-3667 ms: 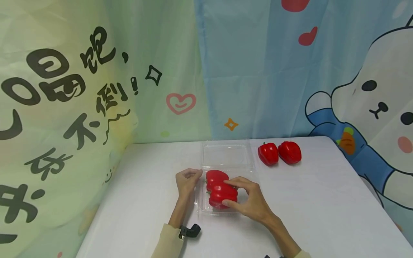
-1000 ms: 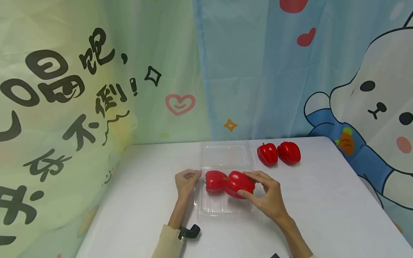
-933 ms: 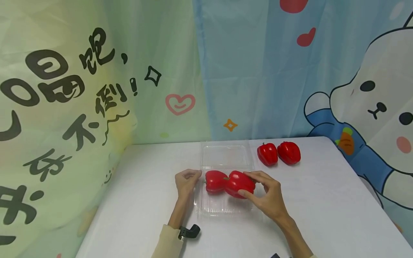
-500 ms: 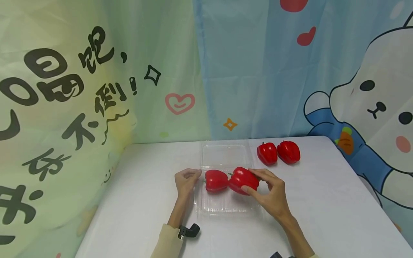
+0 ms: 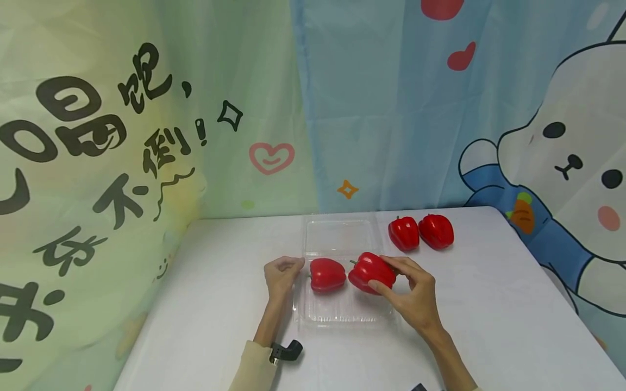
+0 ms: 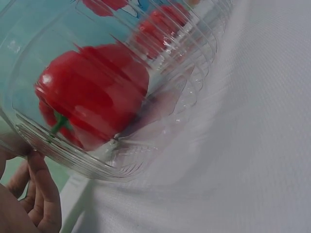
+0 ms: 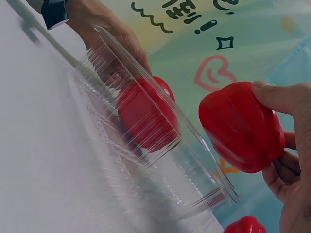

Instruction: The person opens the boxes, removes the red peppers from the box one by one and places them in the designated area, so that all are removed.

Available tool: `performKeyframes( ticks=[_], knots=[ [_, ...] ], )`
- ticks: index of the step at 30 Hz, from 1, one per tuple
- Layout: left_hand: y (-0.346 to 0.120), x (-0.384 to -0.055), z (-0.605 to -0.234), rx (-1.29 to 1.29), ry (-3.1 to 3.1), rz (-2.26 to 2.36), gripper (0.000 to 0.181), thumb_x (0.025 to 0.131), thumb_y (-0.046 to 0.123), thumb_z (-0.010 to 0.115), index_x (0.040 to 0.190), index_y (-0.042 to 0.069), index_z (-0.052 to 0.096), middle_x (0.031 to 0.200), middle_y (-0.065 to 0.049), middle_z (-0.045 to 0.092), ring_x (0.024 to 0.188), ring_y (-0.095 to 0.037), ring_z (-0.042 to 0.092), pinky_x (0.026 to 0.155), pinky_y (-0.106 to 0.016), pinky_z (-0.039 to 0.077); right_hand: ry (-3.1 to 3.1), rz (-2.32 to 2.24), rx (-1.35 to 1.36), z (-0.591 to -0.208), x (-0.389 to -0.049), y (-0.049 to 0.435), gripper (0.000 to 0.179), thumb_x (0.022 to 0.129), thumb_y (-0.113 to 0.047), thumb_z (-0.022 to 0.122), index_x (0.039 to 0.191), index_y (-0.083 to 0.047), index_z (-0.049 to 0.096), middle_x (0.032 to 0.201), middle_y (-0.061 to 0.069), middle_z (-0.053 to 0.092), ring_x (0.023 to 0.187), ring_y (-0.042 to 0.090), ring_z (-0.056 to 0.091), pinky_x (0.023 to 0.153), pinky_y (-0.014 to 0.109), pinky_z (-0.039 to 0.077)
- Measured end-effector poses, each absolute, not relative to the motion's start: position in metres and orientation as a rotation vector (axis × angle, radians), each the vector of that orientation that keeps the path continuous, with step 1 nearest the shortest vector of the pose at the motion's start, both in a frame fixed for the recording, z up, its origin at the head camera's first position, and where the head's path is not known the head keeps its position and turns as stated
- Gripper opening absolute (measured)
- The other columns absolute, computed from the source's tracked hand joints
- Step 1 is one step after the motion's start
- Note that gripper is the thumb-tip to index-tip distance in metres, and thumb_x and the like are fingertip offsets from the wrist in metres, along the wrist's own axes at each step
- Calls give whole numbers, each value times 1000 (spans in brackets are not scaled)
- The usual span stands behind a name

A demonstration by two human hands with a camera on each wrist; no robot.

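A clear plastic clamshell box (image 5: pixel 337 315) lies with its lid folded back on the white table. One red bell pepper (image 5: pixel 327 275) sits inside at the box's back left, its green stem toward the left. My left hand (image 5: pixel 282 276) pinches the box's left rim between thumb and fingers, as the left wrist view also shows. Another red bell pepper (image 7: pixel 241 127) is gripped between the thumb and fingers of my right hand (image 5: pixel 414 290). In the right wrist view this pepper hangs above the box's rim, apart from the first one.
Two more red bell peppers, a left one (image 5: pixel 404 233) and a right one (image 5: pixel 436 231), lie side by side at the table's back right. The transparent lid (image 5: pixel 339 235) lies flat behind the box. A printed curtain (image 5: pixel 244 108) hangs behind the table.
My right hand has carried its pepper from the front of the box back and to the right, away from the other pepper. The left hand has stayed on the rim.
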State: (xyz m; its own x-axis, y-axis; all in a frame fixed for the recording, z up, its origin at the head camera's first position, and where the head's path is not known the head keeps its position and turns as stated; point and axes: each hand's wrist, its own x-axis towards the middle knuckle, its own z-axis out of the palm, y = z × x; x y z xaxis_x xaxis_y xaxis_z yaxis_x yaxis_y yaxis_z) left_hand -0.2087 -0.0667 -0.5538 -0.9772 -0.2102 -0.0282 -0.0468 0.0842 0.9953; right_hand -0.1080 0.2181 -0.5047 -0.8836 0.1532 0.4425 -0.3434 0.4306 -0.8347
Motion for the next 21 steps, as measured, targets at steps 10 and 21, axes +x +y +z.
performKeyframes(
  ticks=[10, 21],
  knots=[
    [-66, -206, -554, 260, -2246, -1988, 20, 90, 15, 86, 90, -4, 80, 83, -19, 80, 66, -12, 67, 62, -24, 53, -2184, 1451, 94, -506, -106, 219, 63, 80, 0, 94, 139, -11, 75, 128, 11, 78, 105, 0, 67, 94, 13, 58],
    [-65, -206, -552, 273, -2237, -1988, 21, 91, 15, 84, 91, -6, 80, 84, -21, 80, 68, -15, 68, 65, -25, 54, -2141, 1426, 68, -506, -107, 221, 64, 78, 0, 95, 138, -13, 76, 127, 11, 79, 101, 1, 67, 92, 11, 57]
  ],
)
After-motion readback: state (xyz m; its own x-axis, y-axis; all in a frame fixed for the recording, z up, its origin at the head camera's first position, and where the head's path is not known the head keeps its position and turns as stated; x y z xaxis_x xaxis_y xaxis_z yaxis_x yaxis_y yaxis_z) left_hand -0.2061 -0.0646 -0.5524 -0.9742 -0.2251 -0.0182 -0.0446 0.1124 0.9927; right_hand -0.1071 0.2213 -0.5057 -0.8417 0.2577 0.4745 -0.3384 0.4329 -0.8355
